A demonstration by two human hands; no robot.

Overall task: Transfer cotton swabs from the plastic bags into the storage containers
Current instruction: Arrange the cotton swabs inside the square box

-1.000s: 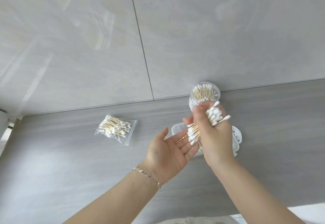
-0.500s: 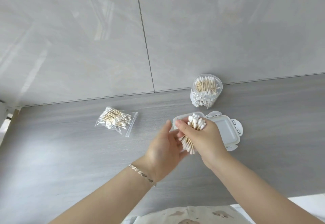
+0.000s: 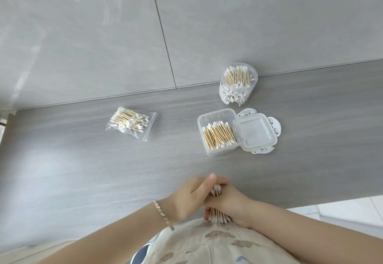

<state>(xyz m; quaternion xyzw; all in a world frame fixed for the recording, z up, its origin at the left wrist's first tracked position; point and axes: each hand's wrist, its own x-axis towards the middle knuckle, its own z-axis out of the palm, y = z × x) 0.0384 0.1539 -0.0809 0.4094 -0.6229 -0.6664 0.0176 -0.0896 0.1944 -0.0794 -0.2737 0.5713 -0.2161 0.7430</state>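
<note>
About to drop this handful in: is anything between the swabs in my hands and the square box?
Nothing visible. Both hands hold the swabs near the table's front edge; bare table lies between them and the square box. Its lid is swung open to the right, and the bag lies off to the left.

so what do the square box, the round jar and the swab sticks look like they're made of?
Square box: frosted, translucent plastic by the look; the swabs show hazily through its wall. Its hinged lid seems the same.
Round jar: clear, glossy plastic, probably; the swab tips read sharply through its side.
Swab sticks: tan and matte, likely wood or bamboo, with white cotton tips.
</note>
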